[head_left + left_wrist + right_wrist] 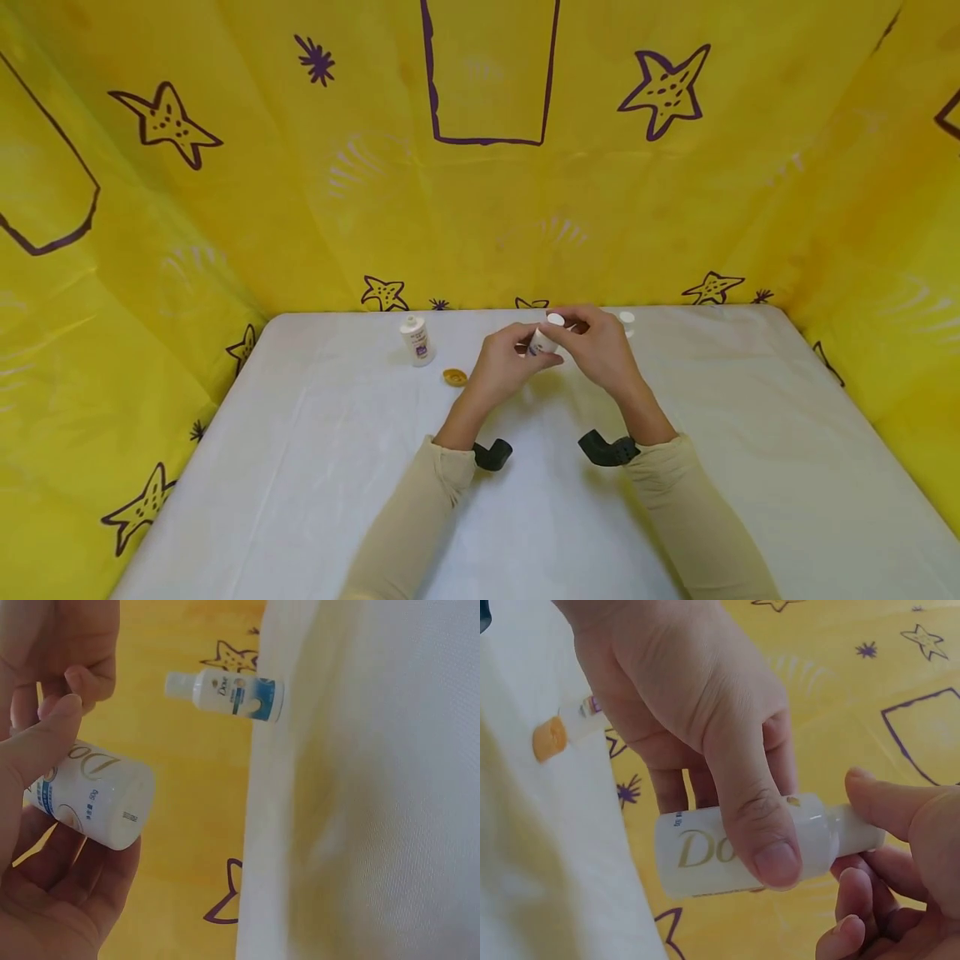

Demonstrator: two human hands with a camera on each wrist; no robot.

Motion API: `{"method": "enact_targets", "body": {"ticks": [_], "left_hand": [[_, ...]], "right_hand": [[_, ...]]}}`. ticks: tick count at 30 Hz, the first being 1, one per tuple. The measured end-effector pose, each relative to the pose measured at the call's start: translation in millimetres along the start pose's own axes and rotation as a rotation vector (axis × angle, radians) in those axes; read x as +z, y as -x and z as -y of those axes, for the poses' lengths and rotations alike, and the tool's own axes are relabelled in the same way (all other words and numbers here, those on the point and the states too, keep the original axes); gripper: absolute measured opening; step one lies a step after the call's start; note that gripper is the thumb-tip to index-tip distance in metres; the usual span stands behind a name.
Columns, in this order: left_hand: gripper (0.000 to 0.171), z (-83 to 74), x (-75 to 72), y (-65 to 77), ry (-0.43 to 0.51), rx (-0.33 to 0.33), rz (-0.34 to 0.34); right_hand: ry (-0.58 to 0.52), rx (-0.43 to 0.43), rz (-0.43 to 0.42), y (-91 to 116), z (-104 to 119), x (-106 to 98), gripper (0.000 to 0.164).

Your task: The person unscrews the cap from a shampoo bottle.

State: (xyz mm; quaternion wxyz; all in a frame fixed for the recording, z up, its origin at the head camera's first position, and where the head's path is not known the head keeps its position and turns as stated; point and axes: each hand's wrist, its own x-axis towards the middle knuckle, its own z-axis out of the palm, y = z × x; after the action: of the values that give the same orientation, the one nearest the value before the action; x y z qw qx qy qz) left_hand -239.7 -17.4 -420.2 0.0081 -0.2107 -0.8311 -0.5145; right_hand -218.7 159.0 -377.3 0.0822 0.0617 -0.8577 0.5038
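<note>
A small white Dove bottle [543, 341] [91, 796] [727, 855] is held just above the far middle of the white table [525, 517]. My left hand [525, 350] [705, 712] grips its body, thumb pressed across the label. My right hand [576, 323] [889, 825] pinches the white cap [556, 319] [855, 829] at the bottle's top end. In the left wrist view the bottle's flat base faces the camera, with my left fingers [52, 742] wrapped around it.
A second bottle [417, 340] stands uncapped at the back left, its gold cap [454, 377] [550, 739] lying beside it. A third capped bottle [627, 322] [225, 694] stands at the back right. Yellow star-printed sheets [225, 208] wall the table on three sides.
</note>
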Motion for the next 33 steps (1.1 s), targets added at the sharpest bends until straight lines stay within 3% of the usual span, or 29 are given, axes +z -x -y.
{"method": "enact_targets", "body": {"ticks": [5,13,19,26,33], "left_hand": [[0.035,-1.4,0.9,1.3,-0.035,0.048,-0.002],[0.034,-1.6,0.6,2.9,-0.074,0.065,0.006],[0.032,0.6,-0.4,2.5,-0.08,0.079,0.017],[0.026,3.1,-2.3,2.6,-0.071,0.071,0.074],[0.029,8.1,-2.3,1.6,-0.059,0.207,0.052]], "right_hand": [[-0.011,-0.013,-0.017,4.0,-0.5,-0.8,0.039],[-0.009,0.008,-0.005,8.6,-4.0,2.0,0.042],[0.014,-0.038,-0.003,10.0,-3.0,2.6,0.034],[0.033,-0.095,0.039,10.9,-4.0,-0.5,0.027],[0.023,-0.155,0.027,12.6,-2.3,-2.3,0.024]]}}
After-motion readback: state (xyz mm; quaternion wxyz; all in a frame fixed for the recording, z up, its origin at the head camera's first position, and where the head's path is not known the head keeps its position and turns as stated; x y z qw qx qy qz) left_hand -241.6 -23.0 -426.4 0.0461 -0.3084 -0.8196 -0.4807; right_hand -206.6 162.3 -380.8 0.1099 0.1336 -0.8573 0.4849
